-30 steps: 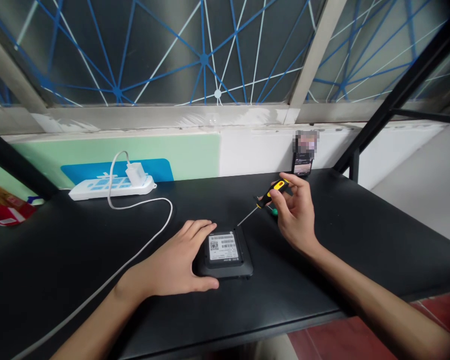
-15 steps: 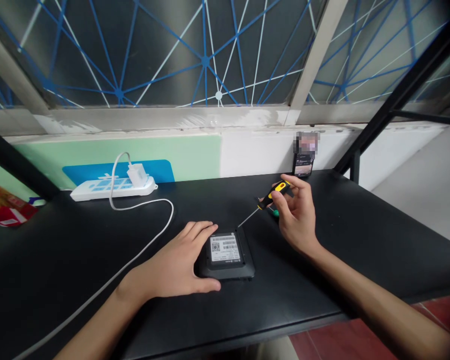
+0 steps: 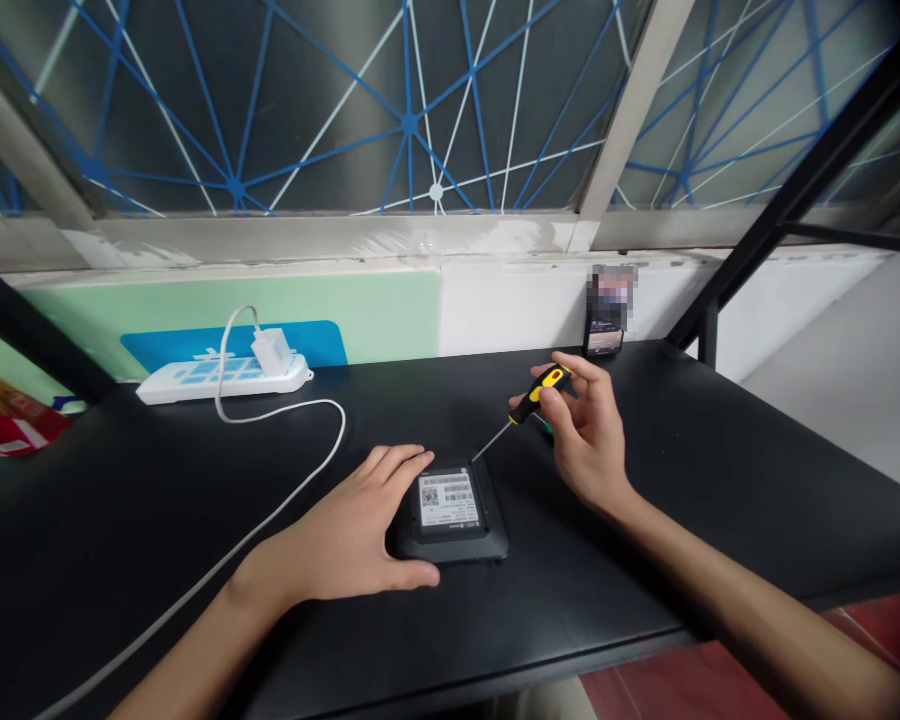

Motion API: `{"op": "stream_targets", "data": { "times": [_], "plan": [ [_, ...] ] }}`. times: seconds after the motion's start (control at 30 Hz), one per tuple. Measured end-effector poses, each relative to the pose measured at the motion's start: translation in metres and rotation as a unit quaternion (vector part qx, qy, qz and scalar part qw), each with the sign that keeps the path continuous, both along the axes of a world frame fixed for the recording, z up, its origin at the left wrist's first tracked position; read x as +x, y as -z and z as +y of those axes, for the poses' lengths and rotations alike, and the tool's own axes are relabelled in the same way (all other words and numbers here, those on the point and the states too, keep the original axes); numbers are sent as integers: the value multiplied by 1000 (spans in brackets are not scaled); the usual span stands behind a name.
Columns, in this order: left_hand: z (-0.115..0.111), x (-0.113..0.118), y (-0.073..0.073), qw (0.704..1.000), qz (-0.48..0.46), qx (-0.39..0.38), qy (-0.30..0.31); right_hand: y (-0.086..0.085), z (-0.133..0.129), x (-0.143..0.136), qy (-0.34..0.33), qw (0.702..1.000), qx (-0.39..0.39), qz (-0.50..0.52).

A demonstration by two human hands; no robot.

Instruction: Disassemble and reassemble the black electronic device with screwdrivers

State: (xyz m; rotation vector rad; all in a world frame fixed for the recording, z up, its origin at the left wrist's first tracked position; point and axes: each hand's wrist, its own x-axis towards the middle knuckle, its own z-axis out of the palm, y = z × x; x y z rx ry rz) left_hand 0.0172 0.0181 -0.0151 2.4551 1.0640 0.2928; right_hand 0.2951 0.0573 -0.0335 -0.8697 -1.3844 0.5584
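Observation:
A black square device with a white printed label lies on the dark table. My left hand grips its left side, fingers at the far edge and thumb near the front edge. In my right hand is a yellow and black screwdriver, held between thumb and fingers. Its thin shaft slants down to the left, and the tip is at the device's far right corner. Something green shows partly behind the right hand; what it is cannot be made out.
On the black table, a white power strip holds a white charger, whose cable runs toward the front left. A red packet lies far left. A phone leans on the back wall.
My right hand and the screwdriver have shifted slightly left, the tip remaining at the device's far right corner. My left hand keeps its hold.

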Motion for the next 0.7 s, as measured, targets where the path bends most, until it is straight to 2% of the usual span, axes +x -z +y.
{"op": "stream_targets", "data": {
  "times": [0.3,0.5,0.7],
  "plan": [
    [-1,-1,3,1000,11,7,-9,-3,0,-1,-20,1000,-10,-15],
    [1,1,1,999,29,15,-28,-5,-1,-1,37,999,-11,-38],
    [0,2,-3,999,25,-6,-25,2,0,3,-13,999,-24,-34]
  ]
}}
